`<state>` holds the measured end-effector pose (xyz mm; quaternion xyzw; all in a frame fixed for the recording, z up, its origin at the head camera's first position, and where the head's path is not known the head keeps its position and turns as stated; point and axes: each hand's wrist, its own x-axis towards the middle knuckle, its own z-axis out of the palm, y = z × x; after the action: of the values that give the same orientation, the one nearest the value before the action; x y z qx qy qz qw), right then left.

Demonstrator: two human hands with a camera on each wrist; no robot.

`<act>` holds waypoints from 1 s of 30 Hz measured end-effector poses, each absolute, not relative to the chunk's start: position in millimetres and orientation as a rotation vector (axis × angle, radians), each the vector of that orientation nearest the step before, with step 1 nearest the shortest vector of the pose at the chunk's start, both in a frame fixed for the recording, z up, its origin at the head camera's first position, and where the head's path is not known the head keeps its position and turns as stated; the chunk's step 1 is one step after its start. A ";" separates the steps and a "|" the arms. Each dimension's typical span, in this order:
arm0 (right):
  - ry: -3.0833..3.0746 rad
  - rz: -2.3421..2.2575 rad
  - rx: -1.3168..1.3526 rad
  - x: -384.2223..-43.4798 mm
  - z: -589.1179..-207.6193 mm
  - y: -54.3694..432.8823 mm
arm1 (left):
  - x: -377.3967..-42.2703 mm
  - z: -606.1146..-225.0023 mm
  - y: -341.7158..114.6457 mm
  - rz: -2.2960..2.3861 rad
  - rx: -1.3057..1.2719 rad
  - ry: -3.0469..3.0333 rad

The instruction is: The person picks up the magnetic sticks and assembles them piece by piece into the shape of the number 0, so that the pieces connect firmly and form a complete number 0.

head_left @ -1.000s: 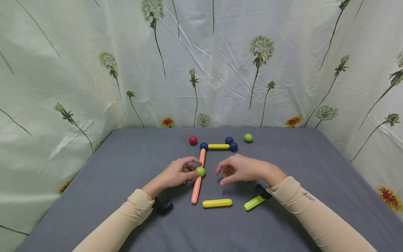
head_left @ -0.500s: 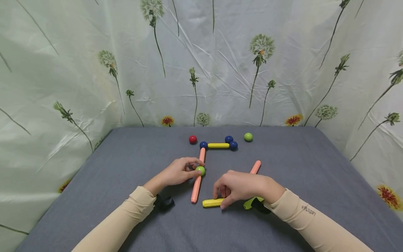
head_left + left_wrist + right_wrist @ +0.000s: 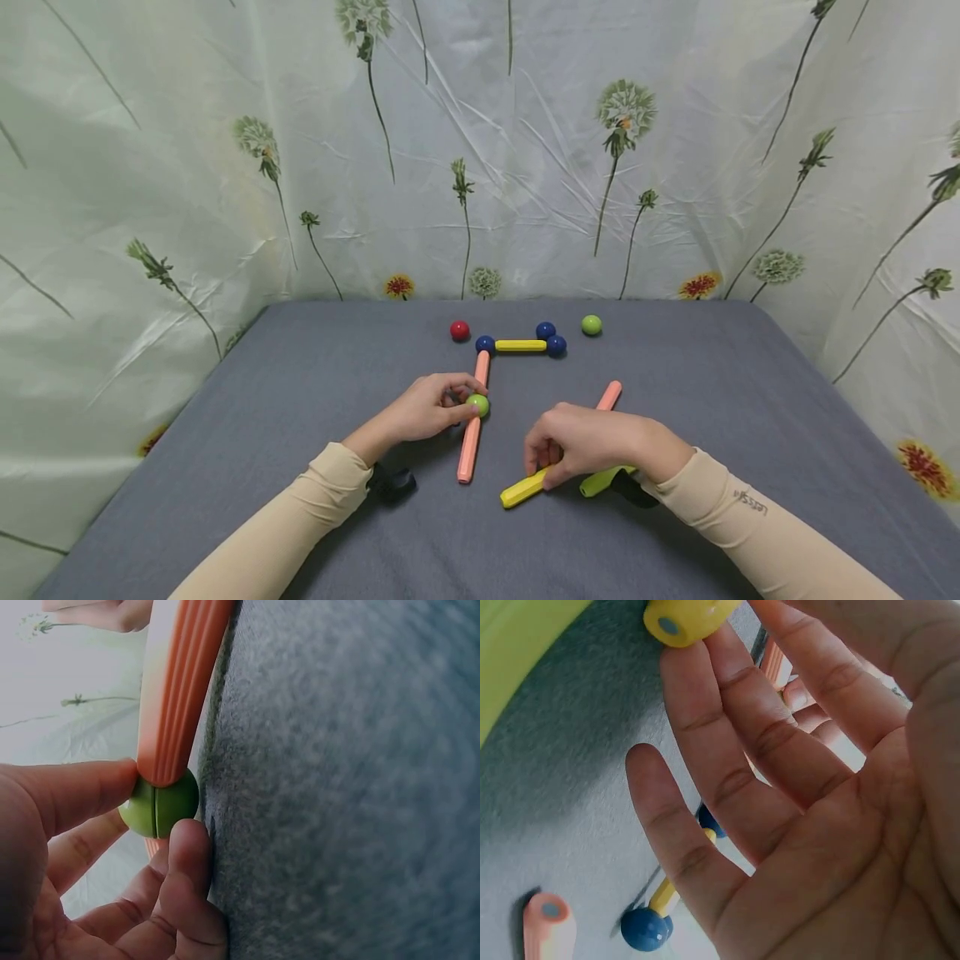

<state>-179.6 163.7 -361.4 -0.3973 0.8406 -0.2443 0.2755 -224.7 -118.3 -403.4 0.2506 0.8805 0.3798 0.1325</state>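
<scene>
Yellow rod (image 3: 521,491) near lime-green rod (image 3: 598,482)

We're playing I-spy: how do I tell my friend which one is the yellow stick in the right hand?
Find the grey table, then the right hand over its nearer part. The yellow stick is pinched there. The lime-green stick is beside it, and the other yellow stick lies farther back between blue balls; only this yellow one is held.

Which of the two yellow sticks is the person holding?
The nearer yellow stick, pinched in the right hand. The farther yellow stick lies at the back, untouched, with a blue ball at each end.
</scene>
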 end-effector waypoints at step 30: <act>2.407 -0.640 -0.943 -206.1 -336.8 191.5 | -223.4 -401.5 -117.4 1.117 0.705 2.544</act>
<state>-206.1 191.5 -336.8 -0.3441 0.8780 -0.2336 0.2368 -223.4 -117.4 -401.5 0.2438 0.8792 0.3858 0.1370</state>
